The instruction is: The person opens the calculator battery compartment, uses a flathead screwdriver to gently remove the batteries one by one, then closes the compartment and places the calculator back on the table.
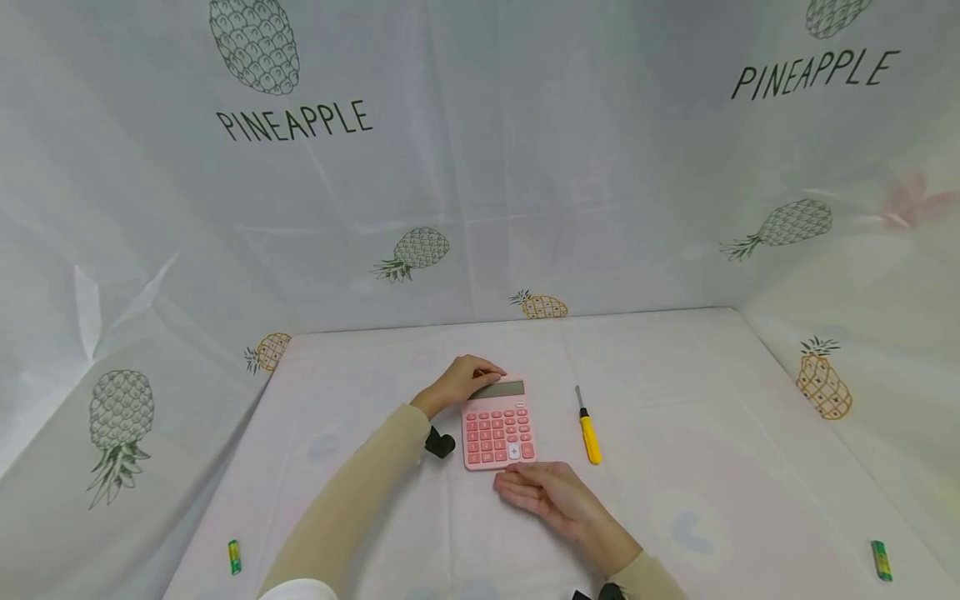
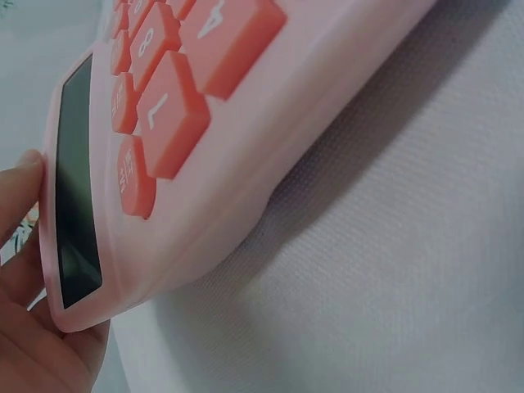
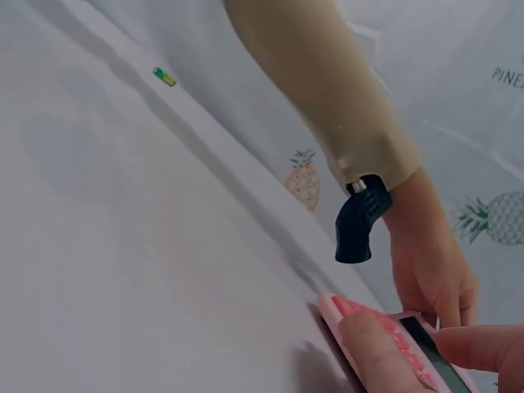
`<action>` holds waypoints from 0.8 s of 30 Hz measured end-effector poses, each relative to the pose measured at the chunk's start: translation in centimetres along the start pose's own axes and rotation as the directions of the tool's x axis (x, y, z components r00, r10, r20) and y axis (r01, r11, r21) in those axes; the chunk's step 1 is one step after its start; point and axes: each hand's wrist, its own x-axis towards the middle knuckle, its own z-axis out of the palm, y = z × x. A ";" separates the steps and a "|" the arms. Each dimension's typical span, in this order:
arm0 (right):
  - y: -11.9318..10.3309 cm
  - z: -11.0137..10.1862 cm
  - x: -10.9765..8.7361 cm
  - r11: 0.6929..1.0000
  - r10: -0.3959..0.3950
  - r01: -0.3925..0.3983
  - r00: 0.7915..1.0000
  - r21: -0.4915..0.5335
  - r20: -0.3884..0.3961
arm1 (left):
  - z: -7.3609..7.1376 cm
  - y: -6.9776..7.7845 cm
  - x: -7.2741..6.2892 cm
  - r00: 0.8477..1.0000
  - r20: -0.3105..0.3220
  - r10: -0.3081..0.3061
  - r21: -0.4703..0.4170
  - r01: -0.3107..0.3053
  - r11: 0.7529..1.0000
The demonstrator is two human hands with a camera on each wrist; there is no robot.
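Observation:
A pink calculator (image 1: 486, 423) with a dark display lies face up near the middle of the table, its display end away from me. My left hand (image 1: 456, 382) grips it at the upper left corner; in the left wrist view its fingers (image 2: 18, 192) bend around the display end. At the calculator's near edge is my right hand (image 1: 558, 502), its fingers extended and close together. Whether they touch that edge I cannot tell. To the right of the calculator lies a screwdriver (image 1: 590, 437) with a yellow handle.
One green and yellow battery (image 1: 235, 557) lies at the table's near left, and another battery (image 1: 881, 561) at the near right. A white cloth (image 1: 712, 400) covers the table. Pineapple-printed curtains (image 1: 480, 167) hang at the back and both sides.

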 end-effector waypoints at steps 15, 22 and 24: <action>-1.9 -1.0 0.5 0.995 -0.068 0.074 0.994 -0.068 0.088 | 0.0 -0.2 -1.2 0.994 -0.094 -0.055 -0.007 0.054 0.998; -3.4 -1.4 0.7 0.974 -0.139 0.158 0.983 -0.164 0.124 | -0.5 -0.4 -2.3 0.977 -0.195 -0.089 0.066 0.104 0.992; -4.0 -1.5 0.7 0.966 -0.155 0.174 0.982 -0.193 0.105 | -0.8 -0.5 -2.8 0.971 -0.224 -0.087 0.100 0.112 0.989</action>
